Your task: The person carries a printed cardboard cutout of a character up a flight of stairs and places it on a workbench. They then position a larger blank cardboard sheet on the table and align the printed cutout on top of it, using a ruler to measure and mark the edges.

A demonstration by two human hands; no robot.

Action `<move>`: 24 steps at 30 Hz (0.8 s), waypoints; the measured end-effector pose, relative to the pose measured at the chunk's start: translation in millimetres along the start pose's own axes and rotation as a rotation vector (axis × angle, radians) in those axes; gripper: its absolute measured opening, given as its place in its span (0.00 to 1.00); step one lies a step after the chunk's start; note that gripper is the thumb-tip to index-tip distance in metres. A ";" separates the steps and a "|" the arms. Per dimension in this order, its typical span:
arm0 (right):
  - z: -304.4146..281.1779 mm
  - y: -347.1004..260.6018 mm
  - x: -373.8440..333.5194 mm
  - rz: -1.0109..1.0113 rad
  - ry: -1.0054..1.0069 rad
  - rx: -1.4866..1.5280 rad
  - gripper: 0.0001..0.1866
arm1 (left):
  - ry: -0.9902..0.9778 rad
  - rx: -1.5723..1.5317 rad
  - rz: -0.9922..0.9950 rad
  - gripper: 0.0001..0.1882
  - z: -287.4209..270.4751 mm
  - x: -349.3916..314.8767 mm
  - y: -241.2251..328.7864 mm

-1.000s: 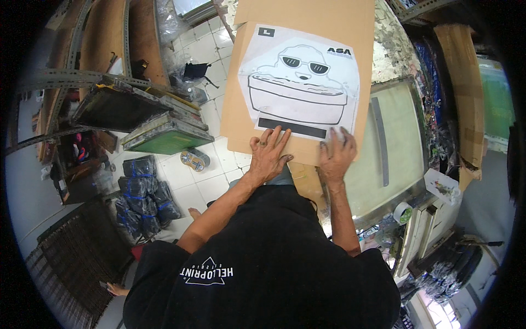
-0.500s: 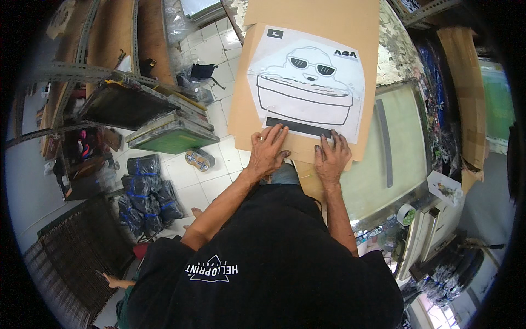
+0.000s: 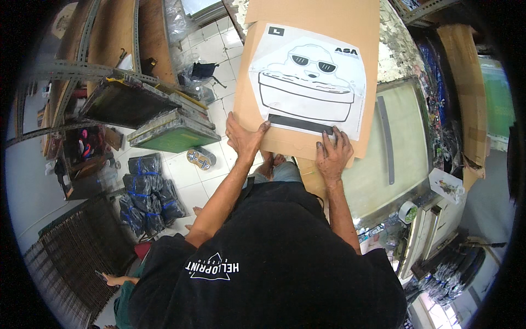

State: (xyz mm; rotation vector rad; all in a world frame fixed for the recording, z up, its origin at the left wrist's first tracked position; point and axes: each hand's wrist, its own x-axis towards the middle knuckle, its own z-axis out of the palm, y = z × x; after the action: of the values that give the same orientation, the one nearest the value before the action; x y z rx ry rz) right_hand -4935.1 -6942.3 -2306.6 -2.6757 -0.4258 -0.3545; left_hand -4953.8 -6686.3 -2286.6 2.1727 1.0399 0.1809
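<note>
A sheet of tan cardboard (image 3: 298, 11) lies in front of me. On it is a white paper print (image 3: 329, 55) with a drawing of a figure in sunglasses above a tub. A black strip (image 3: 298, 123) runs along the print's lower edge. My left hand (image 3: 245, 136) grips the cardboard's lower left edge, thumb on top near the strip's left end and fingers at the side. My right hand (image 3: 333, 153) rests on the cardboard's lower right part, fingers stretched out and fingertips at the strip's right end. Dark stains mark its fingertips.
A framed screen (image 3: 394, 159) with a grey metal strip (image 3: 385, 137) lies to the right, with a tape roll (image 3: 407, 211) near its corner. Stacked frames (image 3: 178, 131), black bundles (image 3: 145, 181) and a sandal (image 3: 201, 158) are at left. Another person's hand (image 3: 114, 279) shows at lower left.
My left hand has moved left, from the black strip's left end to the cardboard's left edge, and now grips it. The right hand stays nearly in place. The cardboard has shifted slightly.
</note>
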 end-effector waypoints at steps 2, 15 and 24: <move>0.5 0.6 -0.1 0.000 0.000 -0.009 0.19 | -0.076 -0.007 -0.031 0.59 -1.7 3.2 0.8; 3.0 5.0 -3.8 -0.002 0.027 0.006 0.18 | -0.047 0.071 0.052 0.59 0.7 5.5 -3.9; 1.4 5.0 -1.9 0.000 0.060 0.047 0.16 | -0.046 0.061 0.097 0.58 -3.0 3.3 -0.4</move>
State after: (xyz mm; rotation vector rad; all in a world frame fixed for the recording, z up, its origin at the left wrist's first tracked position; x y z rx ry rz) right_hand -4934.9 -6946.5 -2310.2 -2.6126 -0.4106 -0.4182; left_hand -4953.1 -6682.1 -2285.3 2.2733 0.9261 0.1446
